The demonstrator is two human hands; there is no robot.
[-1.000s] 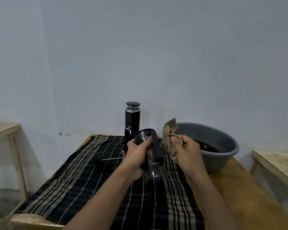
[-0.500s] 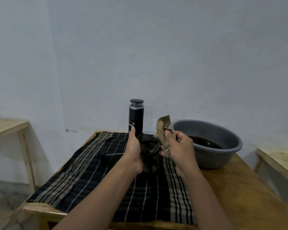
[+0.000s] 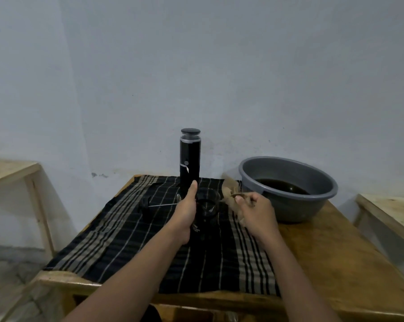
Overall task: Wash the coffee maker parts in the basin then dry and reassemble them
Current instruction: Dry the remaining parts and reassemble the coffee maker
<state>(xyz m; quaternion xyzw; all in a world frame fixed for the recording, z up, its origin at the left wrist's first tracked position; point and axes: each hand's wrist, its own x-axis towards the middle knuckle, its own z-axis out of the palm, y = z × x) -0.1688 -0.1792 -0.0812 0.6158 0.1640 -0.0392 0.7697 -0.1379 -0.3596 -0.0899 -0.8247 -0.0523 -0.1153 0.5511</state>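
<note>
Your left hand (image 3: pixel 187 210) has its grip round the upright glass carafe (image 3: pixel 206 205), centre frame. Your right hand (image 3: pixel 256 212), pinching the rag (image 3: pixel 230 194), sits just right of it, so I'd go in from above.

The left hand (image 3: pixel 187 212) hides its fingers behind the dim glass carafe (image 3: pixel 208 205).

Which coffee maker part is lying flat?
The thin metal rod, flat on the striped cloth; the tall black cylinder and clear glass beaker stand upright.

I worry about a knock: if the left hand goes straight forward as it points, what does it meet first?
Probably the tall black cylinder, upright just beyond the left hand; depth unclear.
</note>
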